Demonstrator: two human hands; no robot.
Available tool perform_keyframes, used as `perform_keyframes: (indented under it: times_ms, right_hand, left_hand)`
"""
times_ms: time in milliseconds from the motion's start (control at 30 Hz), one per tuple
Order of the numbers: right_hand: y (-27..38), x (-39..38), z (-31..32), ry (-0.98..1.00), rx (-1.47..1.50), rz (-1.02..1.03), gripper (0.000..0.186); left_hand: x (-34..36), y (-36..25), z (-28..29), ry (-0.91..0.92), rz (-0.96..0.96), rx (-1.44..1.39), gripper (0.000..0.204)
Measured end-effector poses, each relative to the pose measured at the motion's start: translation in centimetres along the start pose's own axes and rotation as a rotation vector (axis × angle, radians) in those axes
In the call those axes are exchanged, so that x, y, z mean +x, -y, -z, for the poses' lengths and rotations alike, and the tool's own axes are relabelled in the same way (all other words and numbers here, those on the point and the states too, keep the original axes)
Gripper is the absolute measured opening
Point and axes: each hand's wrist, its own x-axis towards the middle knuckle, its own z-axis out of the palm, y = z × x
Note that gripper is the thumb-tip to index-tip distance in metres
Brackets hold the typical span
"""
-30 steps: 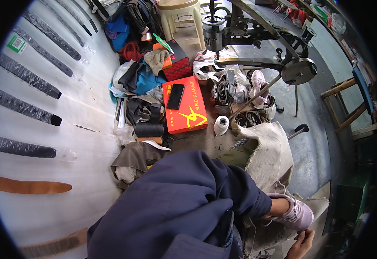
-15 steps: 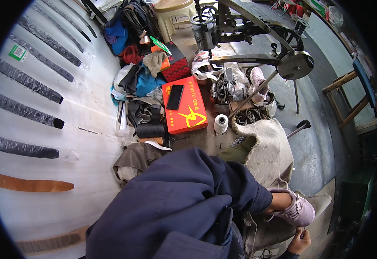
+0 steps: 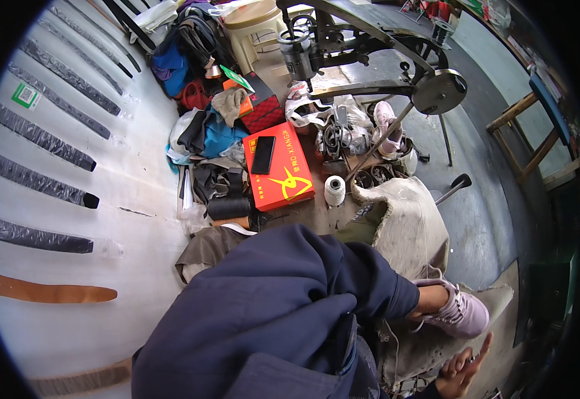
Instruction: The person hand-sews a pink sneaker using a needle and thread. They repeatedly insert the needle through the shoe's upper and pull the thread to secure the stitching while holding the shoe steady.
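Low on the right, my right hand (image 3: 461,370) is just below the toe of a pale pink lace-up shoe (image 3: 461,314), apart from it. Its index finger is stretched out and the other fingers are partly bent; I make out no object in them, only a tiny glint near the fingertips. The shoe is on the foot of my leg in dark navy trousers (image 3: 270,299), which lies across the view. Under the foot spreads a worn beige cloth (image 3: 413,233). My left hand is not in view.
Ahead lies a red box (image 3: 290,179) with a black phone (image 3: 263,155) on it, beside a white thread spool (image 3: 334,191). A metal sewing machine (image 3: 369,66) stands beyond, near another pink shoe (image 3: 386,126). Wrapped dark straps (image 3: 40,176) lie on the left; a wooden chair (image 3: 529,139) is right.
My right hand has drawn away from the shoe's toe, downward. Its fingers, pinched together before, have spread, with the index finger extended. The view has shifted slightly.
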Motion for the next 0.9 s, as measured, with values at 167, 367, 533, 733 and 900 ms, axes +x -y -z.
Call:
perform_keyframes:
  times_ms: [167, 367, 533, 733, 900]
  right_hand:
    - [1.3, -0.5, 7.1, -0.317, 0.274, 0.255, 0.041]
    - [0.8, -1.5, 7.2, -0.396, -0.083, 0.445, 0.030]
    - [-1.7, 3.8, -3.0, -0.404, -0.937, 0.368, 0.035]
    - [0.9, 4.3, -7.3, -0.435, -0.877, 0.303, 0.049]
    - [0.2, 4.6, -7.1, -0.455, -0.813, 0.262, 0.048]
  left_hand:
    - [-1.4, -1.0, 0.5, -0.043, 0.025, 0.014, 0.038]
    - [-4.4, -1.4, 1.7, -0.197, 0.163, -0.193, 0.040]
    - [-8.7, -0.7, 1.7, -0.388, 0.663, -1.350, 0.042]
    - [-12.8, -1.5, 3.8, -0.378, 0.605, -1.089, 0.040]
    - [-14.4, -5.6, 7.1, -0.412, 0.599, -0.125, 0.022]
